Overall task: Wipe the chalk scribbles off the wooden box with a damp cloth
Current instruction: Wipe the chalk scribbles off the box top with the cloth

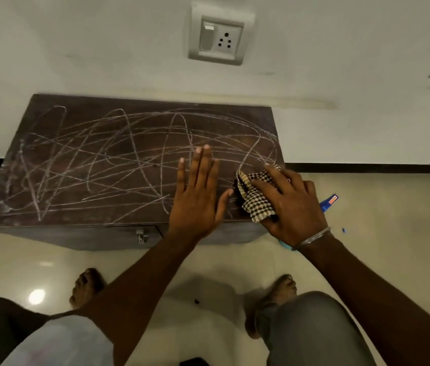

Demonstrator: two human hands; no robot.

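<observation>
On box (81, 167) top: chalk (97, 165) all over, barely wiped.
Right hand (291, 207): fingers pressing cloth (254, 196), box's right end.
Left hand (199, 192): flat, fingers spread, beside cloth.

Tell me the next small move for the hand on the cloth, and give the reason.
Probably sweep the right hand leftward, dragging the checked cloth across the box top. The cloth sits bunched at the right end, chalk scribbles cover nearly the whole top, and the left hand lies flat, steadying the box.
</observation>
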